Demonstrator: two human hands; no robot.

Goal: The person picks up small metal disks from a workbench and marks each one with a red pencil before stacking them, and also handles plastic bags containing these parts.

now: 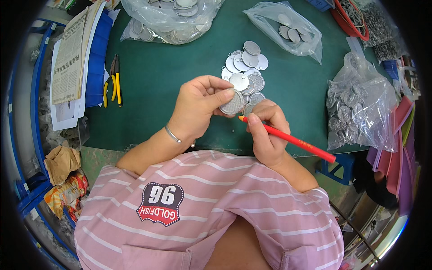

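Between the thumb and fingers of my left hand (200, 102) is a round silver metal medallion (232, 104), its textured face turned up. My right hand (269, 132) grips a red pencil-like stick (297, 141) with a yellowish tip. That tip points at the medallion's lower right edge, close to it; I cannot tell whether they touch. Just beyond both hands, a loose heap of similar silver discs (240, 62) lies on the green tabletop (171, 63), some smooth side up, some textured. My hands partly cover the nearest discs.
Yellow-handled pliers (115, 83) lie at the left beside a blue bin (100, 58) with papers leaning on it. Clear bags of silver discs stand far back (173, 22) and back right (292, 31). Another bag of metal pieces (348, 108) sits at the right, near a red basket (353, 20).
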